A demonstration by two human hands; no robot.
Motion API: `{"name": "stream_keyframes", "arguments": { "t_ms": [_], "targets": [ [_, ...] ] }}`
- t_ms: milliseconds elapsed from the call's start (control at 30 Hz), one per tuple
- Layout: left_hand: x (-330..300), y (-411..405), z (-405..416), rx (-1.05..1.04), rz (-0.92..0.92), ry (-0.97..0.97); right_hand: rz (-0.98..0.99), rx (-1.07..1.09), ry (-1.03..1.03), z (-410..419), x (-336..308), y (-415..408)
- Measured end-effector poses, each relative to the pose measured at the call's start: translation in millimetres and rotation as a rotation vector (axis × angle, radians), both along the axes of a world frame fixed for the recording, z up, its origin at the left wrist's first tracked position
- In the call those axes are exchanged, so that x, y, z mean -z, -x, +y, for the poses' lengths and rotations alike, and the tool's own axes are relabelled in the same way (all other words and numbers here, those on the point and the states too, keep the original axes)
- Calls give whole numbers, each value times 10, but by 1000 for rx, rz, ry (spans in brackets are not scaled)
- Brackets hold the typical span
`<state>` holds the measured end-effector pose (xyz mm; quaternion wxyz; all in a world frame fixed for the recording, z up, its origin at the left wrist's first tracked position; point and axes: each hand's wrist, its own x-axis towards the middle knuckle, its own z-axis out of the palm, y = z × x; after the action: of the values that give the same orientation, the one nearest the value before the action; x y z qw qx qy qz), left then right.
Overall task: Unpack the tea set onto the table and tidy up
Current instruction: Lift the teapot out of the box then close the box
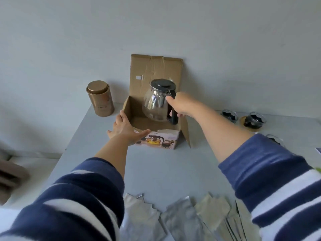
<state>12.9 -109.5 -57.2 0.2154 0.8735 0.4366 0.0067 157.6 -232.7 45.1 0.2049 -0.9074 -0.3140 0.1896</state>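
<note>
An open cardboard box [157, 70] stands at the back middle of the grey table [165, 171], its lid flap upright against the wall. A glass teapot [154, 105] with a black lid and black handle hangs just above the box opening. My right hand [182, 105] is closed around the handle. My left hand [124, 127] rests flat against the box's front left corner, fingers spread. Two glass cups with dark inserts [229, 116] [254, 120] sit to the right of the box, and a third cup [275, 139] shows behind my right sleeve.
A gold tea tin [100, 98] stands left of the box near the table's left edge. Several silver and beige foil packets [184, 218] lie along the table's near edge. A brown object [10, 178] sits on a lower surface at the far left.
</note>
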Motion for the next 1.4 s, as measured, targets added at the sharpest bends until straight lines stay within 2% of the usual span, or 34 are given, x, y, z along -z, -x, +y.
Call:
{"name": "stream_keyframes", "arguments": {
  "t_ms": [133, 233, 433, 700, 933, 1133, 1267, 1333, 1400],
  "targets": [
    [2, 4, -9, -17, 3, 5, -57, 103, -17, -385, -330, -238],
    [23, -1, -5, -20, 11, 6, -78, 186, 18, -673, -331, -455],
    [59, -34, -13, -33, -3, -14, -149, 273, 115, -994, 185, -831],
    [118, -73, 1, -69, 4, -31, -115, 361, 187, -997, 1025, -1113],
    [134, -92, -6, -92, 0, -38, -90, 397, 135, -947, 1169, -1206],
    [131, -60, -15, -89, 19, -14, 11, 465, 92, -948, 1111, -1129],
    [17, -28, -1, -88, 62, -17, -145, 584, 58, -994, 1027, -873],
    [-1, -16, 55, -190, -32, -4, -15, 608, -18, -952, 1086, -632],
    [-8, 20, 144, -331, -186, 91, 321, 686, -77, -853, 1159, -357]
  ]
}}
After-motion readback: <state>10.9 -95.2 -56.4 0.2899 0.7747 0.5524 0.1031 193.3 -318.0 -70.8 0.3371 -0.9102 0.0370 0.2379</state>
